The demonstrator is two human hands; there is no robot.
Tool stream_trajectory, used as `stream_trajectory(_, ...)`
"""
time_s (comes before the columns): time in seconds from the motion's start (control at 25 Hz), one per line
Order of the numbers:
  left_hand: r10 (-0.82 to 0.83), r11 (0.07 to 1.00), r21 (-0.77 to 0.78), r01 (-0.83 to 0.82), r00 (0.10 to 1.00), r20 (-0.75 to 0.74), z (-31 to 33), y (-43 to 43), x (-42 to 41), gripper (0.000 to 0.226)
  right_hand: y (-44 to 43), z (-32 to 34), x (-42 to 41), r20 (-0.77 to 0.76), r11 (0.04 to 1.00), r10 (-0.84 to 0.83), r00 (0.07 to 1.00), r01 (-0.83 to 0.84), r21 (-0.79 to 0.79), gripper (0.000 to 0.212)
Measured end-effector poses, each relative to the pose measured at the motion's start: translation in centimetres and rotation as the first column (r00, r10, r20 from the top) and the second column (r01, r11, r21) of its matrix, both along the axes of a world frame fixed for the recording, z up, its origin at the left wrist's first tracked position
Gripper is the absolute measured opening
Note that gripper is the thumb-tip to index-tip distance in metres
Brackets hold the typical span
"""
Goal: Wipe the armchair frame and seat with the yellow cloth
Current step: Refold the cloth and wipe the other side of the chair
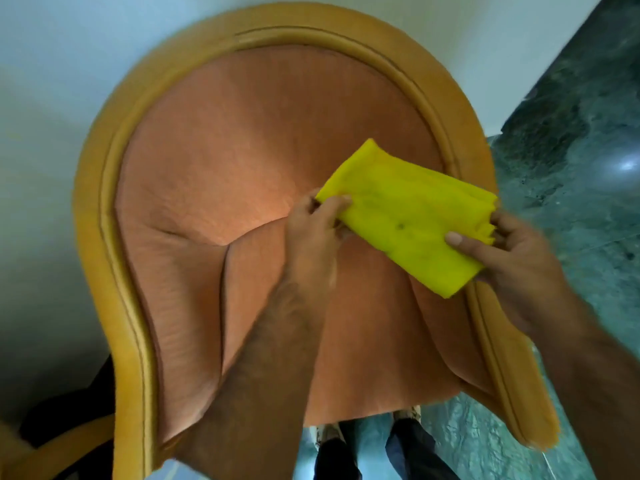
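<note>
The armchair fills the view from above: a curved tan wooden frame (pixel 104 202) rings salmon-orange upholstery (pixel 242 140). A folded yellow cloth (pixel 408 216) is held in the air just over the right side of the seat cushion (pixel 363 341). My left hand (pixel 313 233) pinches the cloth's left end. The right end and lower edge of the cloth are gripped by my right hand (pixel 512 258), near the right arm of the frame (pixel 502 358).
A white wall (pixel 52 81) stands directly behind the chair. Dark green marble floor (pixel 571 150) spreads to the right. My two feet (pixel 374 441) stand at the seat's front edge. Part of another wooden piece (pixel 52 445) shows at the lower left.
</note>
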State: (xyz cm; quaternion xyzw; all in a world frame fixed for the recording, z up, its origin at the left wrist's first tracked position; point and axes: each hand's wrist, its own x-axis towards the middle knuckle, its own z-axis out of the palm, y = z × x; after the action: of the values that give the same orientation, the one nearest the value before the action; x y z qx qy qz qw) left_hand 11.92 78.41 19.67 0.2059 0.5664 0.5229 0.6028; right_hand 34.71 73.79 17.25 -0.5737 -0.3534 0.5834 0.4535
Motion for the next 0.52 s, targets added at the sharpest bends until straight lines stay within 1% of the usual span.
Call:
stream_trajectory(0.12,0.234,0.971,0.043,-0.233,0.972,-0.008,0.6,-5.0,-8.4,0.013,2.3,1.2,-8.2,0.021,0.988,0.148,0.989,-0.148,0.031,0.04)
stream_trajectory(0.2,0.362,0.931,0.041,-0.362,0.932,0.004,1.1,-8.9,-14.3,0.017,3.4,2.2,-14.5,0.042,0.956,0.289,0.956,-0.291,0.042,0.043)
stream_trajectory(0.24,0.409,0.912,0.029,-0.409,0.912,0.005,1.4,-11.2,-17.3,0.018,3.4,2.8,-17.9,0.062,0.926,0.372,0.926,-0.375,0.034,0.046)
stream_trajectory(0.32,0.466,0.884,-0.012,-0.467,0.884,-0.043,1.8,-15.6,-22.1,0.023,3.0,3.8,-23.7,0.075,0.866,0.499,0.864,-0.5,0.004,0.049)
stream_trajectory(0.4,0.531,0.841,-0.052,-0.538,0.841,-0.101,2.0,-20.3,-25.7,0.029,1.5,4.5,-29.2,0.07,0.794,0.607,0.792,-0.607,-0.022,0.044)
stream_trajectory(0.52,0.682,0.728,-0.016,-0.686,0.725,-0.098,1.9,-28.4,-29.3,0.026,-2.7,5.0,-37.0,0.107,0.656,0.751,0.652,-0.754,-0.015,0.036)
